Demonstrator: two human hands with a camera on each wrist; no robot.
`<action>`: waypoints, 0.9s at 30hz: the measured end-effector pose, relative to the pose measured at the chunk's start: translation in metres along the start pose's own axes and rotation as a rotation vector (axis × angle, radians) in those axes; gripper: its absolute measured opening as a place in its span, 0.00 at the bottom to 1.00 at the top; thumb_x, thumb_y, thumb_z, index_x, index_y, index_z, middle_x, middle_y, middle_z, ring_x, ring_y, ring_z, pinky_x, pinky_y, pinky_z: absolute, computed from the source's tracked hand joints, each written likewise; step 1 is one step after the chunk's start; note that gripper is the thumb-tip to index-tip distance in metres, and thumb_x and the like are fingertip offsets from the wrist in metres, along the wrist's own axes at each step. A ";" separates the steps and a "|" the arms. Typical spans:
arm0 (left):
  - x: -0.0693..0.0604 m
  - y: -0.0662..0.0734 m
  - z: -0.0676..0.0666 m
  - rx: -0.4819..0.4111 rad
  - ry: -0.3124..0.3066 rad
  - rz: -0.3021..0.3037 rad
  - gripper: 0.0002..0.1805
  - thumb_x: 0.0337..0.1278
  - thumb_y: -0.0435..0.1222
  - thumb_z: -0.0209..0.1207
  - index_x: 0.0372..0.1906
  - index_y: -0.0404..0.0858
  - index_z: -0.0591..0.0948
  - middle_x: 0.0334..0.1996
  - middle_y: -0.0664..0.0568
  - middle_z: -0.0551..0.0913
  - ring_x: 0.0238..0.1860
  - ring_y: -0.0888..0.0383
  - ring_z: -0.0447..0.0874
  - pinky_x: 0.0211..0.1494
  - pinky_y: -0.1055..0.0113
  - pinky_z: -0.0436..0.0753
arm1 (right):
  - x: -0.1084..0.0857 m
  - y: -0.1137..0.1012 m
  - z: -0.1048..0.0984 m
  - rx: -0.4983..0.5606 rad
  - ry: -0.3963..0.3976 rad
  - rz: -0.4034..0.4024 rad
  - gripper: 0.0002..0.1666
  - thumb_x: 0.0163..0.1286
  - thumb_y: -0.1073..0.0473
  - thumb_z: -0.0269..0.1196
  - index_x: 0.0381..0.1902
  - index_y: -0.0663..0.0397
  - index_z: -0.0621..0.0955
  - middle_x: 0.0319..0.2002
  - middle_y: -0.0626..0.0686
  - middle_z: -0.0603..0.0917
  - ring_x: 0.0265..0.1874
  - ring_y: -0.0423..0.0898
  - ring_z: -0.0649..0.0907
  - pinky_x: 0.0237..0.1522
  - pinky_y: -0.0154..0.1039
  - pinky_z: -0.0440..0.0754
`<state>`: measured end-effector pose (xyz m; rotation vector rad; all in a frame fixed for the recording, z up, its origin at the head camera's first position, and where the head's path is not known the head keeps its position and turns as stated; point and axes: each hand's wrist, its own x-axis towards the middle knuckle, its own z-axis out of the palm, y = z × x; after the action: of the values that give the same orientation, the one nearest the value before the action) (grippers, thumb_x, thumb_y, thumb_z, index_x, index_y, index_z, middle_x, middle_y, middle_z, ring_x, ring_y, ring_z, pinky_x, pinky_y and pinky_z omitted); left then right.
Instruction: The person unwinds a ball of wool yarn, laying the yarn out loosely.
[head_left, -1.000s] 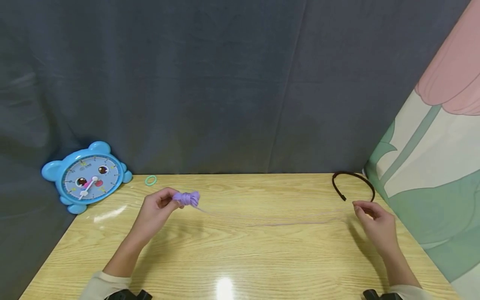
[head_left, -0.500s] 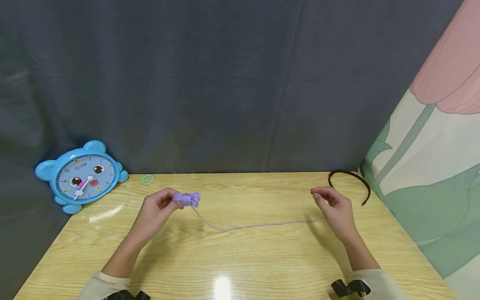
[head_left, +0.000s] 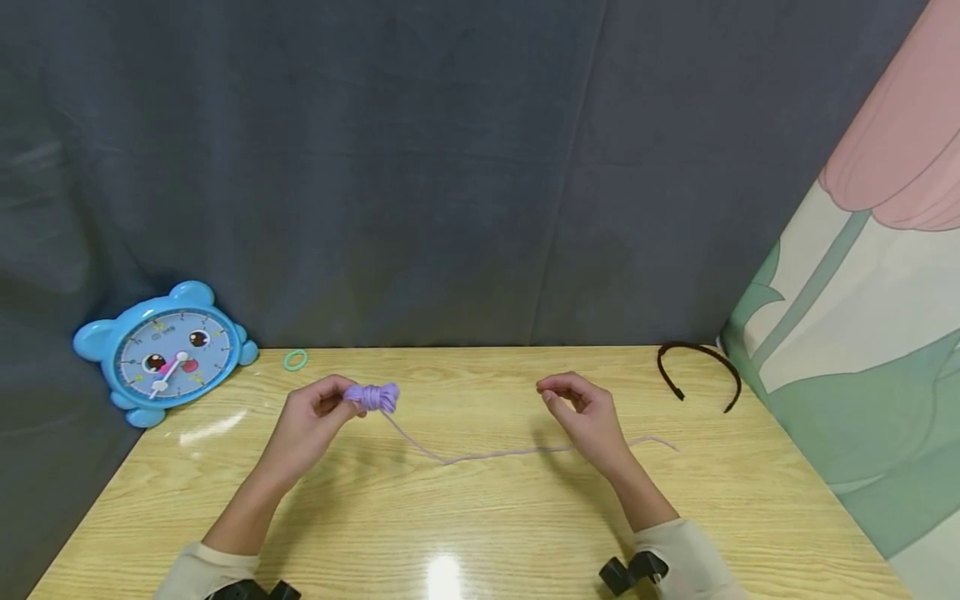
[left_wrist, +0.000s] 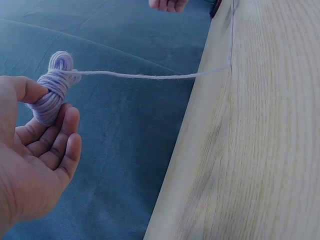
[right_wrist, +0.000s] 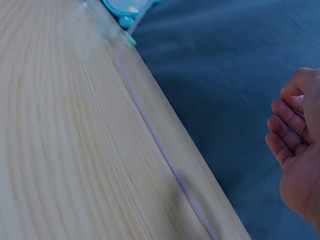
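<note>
My left hand (head_left: 311, 429) pinches a small wound bundle of lilac yarn (head_left: 372, 397) between thumb and forefinger, above the table's left half. In the left wrist view the bundle (left_wrist: 52, 90) is wrapped round its middle, and the hand's other fingers curl loosely below it. A loose yarn strand (head_left: 495, 455) drops from the bundle and lies along the table to the right. My right hand (head_left: 588, 421) hovers above that strand, thumb and forefinger near each other, with nothing visible in it. The right wrist view shows its fingers (right_wrist: 285, 122) loosely bent, apart from the yarn.
A blue bear-shaped toy clock (head_left: 168, 354) leans at the back left of the wooden table (head_left: 525, 533). Beside it lies a small green ring (head_left: 296, 359). A dark headband (head_left: 712, 350) is at the back right. A dark curtain (head_left: 450, 167) hangs behind the table.
My right hand has moved left from near the headband towards the middle. The yarn strand, earlier drawn out and blurred, now lies slack on the table. My left hand has stayed in place.
</note>
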<state>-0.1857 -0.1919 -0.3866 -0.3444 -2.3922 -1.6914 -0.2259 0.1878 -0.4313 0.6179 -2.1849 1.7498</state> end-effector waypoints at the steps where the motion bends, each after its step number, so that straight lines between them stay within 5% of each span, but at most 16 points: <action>1: 0.000 0.000 0.000 0.000 -0.003 0.000 0.06 0.71 0.28 0.57 0.43 0.29 0.83 0.34 0.47 0.85 0.37 0.61 0.86 0.45 0.73 0.84 | 0.001 0.000 0.006 0.011 -0.010 -0.010 0.08 0.74 0.69 0.62 0.47 0.69 0.84 0.45 0.61 0.86 0.47 0.40 0.85 0.53 0.28 0.83; 6: 0.000 -0.001 0.001 0.006 -0.011 -0.002 0.06 0.71 0.28 0.57 0.42 0.29 0.83 0.33 0.49 0.85 0.37 0.60 0.86 0.45 0.72 0.84 | 0.003 -0.006 0.038 0.063 -0.087 -0.028 0.09 0.74 0.70 0.62 0.48 0.70 0.83 0.46 0.70 0.85 0.47 0.37 0.85 0.54 0.28 0.83; 19: 0.000 -0.003 0.003 0.034 -0.012 0.018 0.03 0.66 0.27 0.60 0.39 0.31 0.83 0.33 0.50 0.85 0.36 0.63 0.83 0.42 0.72 0.84 | 0.001 -0.017 0.116 0.165 -0.231 0.061 0.09 0.74 0.67 0.63 0.49 0.66 0.84 0.47 0.63 0.87 0.47 0.37 0.85 0.58 0.37 0.83; 27: 0.001 -0.004 0.004 0.022 -0.024 0.005 0.04 0.68 0.27 0.58 0.40 0.31 0.83 0.33 0.52 0.85 0.36 0.61 0.85 0.43 0.71 0.85 | 0.002 -0.023 0.143 0.210 -0.294 0.085 0.12 0.74 0.66 0.62 0.52 0.64 0.84 0.51 0.64 0.87 0.52 0.52 0.86 0.61 0.37 0.81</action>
<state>-0.1876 -0.1893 -0.3908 -0.3691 -2.4225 -1.6662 -0.2089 0.0447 -0.4439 0.8946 -2.2582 2.0653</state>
